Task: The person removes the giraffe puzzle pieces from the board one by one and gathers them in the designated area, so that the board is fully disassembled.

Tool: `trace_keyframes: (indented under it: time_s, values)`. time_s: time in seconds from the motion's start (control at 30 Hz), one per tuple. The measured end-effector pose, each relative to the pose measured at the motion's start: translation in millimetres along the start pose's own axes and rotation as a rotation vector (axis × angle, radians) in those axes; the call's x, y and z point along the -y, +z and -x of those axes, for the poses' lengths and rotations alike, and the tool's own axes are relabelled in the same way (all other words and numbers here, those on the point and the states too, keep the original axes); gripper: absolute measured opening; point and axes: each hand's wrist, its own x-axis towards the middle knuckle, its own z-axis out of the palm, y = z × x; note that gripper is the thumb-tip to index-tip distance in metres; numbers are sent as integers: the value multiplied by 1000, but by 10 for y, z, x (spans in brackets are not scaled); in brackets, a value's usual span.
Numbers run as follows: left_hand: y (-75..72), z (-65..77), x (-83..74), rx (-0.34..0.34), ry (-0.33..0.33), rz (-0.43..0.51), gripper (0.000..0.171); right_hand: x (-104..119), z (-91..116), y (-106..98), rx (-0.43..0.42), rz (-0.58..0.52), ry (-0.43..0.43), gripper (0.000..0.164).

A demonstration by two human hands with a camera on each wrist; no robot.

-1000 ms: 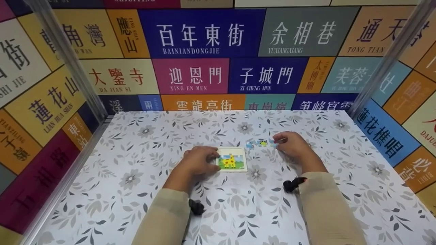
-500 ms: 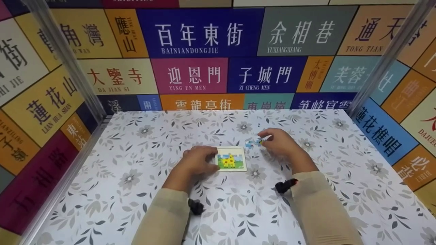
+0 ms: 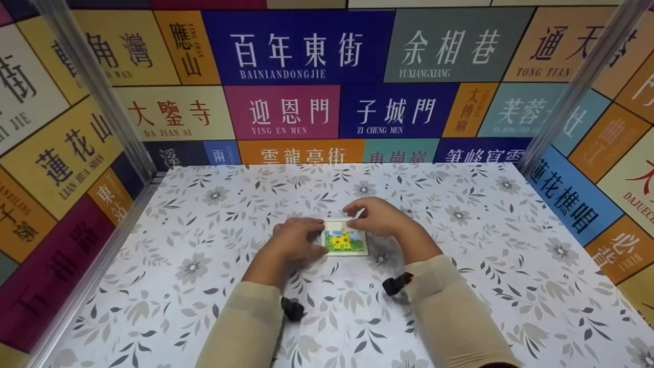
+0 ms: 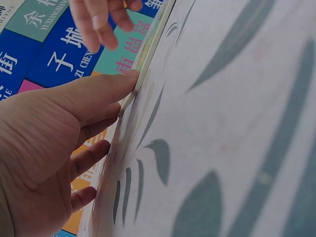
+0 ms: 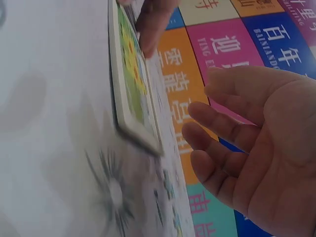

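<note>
A small puzzle tray (image 3: 334,225) with a pale rim lies on the table, showing a yellow giraffe on green. Its upper strip is partly bare. My left hand (image 3: 294,239) grips the left edge, the thumb on the rim in the left wrist view. Just off the tray's upper right corner, my right hand (image 3: 380,217) has thumb and index finger pinched together. The puzzle piece between them is hidden by the fingers. In the right wrist view, loose puzzle pieces (image 5: 169,186) lie on the cloth beyond the tray.
A white leaf-patterned cloth (image 3: 194,301) covers the table. Colourful sign panels (image 3: 301,48) stand behind it and at both sides. Clear posts (image 3: 110,97) rise at the far corners. Each forearm wears a small dark wrist device (image 3: 293,309).
My right hand has moved left from the loose pieces to the tray's upper right corner, taking a puzzle piece with it. My left hand stays on the tray's edge.
</note>
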Motion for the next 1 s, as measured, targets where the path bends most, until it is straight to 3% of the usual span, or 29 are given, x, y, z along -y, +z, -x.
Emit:
trace_keyframes:
  time_s: [0.2, 0.37, 0.5, 0.77, 1.0]
  values:
    - [3, 13, 10, -11, 50, -31, 65, 155, -107, 163, 34, 4, -65, 45]
    - [-9, 3, 18, -6, 56, -30, 65, 228, -127, 220, 49, 18, -67, 43]
    - [4, 9, 22, -6, 41, -18, 66, 208, -111, 261, 55, 21, -42, 43]
    - [12, 11, 41, -28, 72, -14, 66, 114, -153, 336, 89, -13, 31, 40]
    - [-3, 18, 36, -31, 72, -22, 65, 87, -173, 392, 83, 5, 2, 44]
